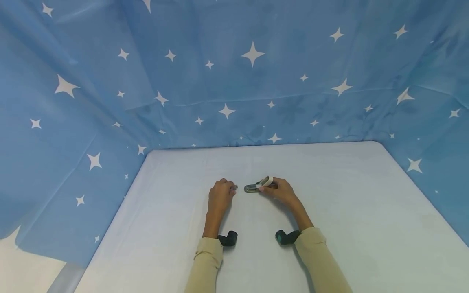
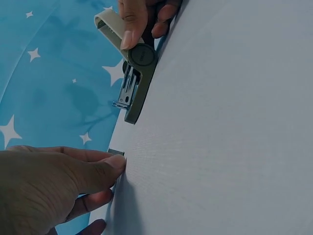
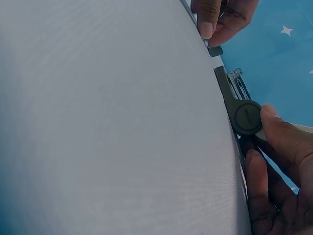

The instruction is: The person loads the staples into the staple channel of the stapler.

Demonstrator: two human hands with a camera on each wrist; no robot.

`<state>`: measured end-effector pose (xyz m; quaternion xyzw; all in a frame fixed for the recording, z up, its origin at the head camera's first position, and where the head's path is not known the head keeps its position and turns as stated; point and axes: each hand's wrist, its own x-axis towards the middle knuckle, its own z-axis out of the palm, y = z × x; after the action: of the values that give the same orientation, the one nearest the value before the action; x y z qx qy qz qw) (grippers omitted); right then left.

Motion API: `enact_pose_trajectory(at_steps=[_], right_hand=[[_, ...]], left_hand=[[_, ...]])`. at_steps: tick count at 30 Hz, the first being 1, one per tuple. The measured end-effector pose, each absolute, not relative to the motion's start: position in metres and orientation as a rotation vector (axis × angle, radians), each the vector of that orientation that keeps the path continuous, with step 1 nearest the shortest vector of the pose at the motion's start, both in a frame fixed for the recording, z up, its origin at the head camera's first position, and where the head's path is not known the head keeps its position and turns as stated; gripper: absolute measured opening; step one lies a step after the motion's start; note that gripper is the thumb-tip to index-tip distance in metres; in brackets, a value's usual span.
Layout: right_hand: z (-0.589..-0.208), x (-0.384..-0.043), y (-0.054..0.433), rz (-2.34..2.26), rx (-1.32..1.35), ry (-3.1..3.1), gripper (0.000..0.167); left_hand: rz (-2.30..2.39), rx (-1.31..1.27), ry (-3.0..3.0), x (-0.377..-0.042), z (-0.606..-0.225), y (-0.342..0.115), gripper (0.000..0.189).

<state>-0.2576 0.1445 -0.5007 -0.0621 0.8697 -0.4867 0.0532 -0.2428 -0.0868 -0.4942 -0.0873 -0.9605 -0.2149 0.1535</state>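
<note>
In the head view my left hand [image 1: 220, 197] is over the middle of the white table, pinching a small strip of staples [image 2: 116, 152] between thumb and index finger. One dark grey end of the strip pokes out past the fingertips. Across a short gap, my right hand [image 1: 285, 194] grips a small stapler [image 3: 248, 117] at its hinge end. The stapler is dark green with a cream top cover [image 2: 111, 24] swung up, which bares the metal staple channel [image 2: 128, 88]. Its front end points left towards the staples.
The white table [image 1: 366, 211] reaches out around both hands. A blue curtain with white stars [image 1: 253, 81] hangs along its back and sides. A black wrist camera is strapped to each wrist, the left camera [image 1: 229, 239] and right camera [image 1: 285, 237] facing inwards.
</note>
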Motion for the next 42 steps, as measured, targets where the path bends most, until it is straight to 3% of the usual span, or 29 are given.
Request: enact_pose_trajectory(at_steps=[10, 18, 42], right_hand=[[-0.501, -0.257, 0.143, -1.459, -0.165, 2.659, 0.035], [-0.501, -0.256, 0.143, -1.455, -0.154, 2.679, 0.031], [-0.501, -0.255, 0.144, -1.474, -0.181, 2.672, 0.029]], left_hand=[[-0.663, -0.27, -2.772, -0.246, -0.494, -0.08, 0.022], [-0.6, -0.322, -2.773, -0.25, -0.492, -0.073, 0.004], [-0.923, -0.136, -2.764, -0.252, -0.494, -0.079, 0.015]])
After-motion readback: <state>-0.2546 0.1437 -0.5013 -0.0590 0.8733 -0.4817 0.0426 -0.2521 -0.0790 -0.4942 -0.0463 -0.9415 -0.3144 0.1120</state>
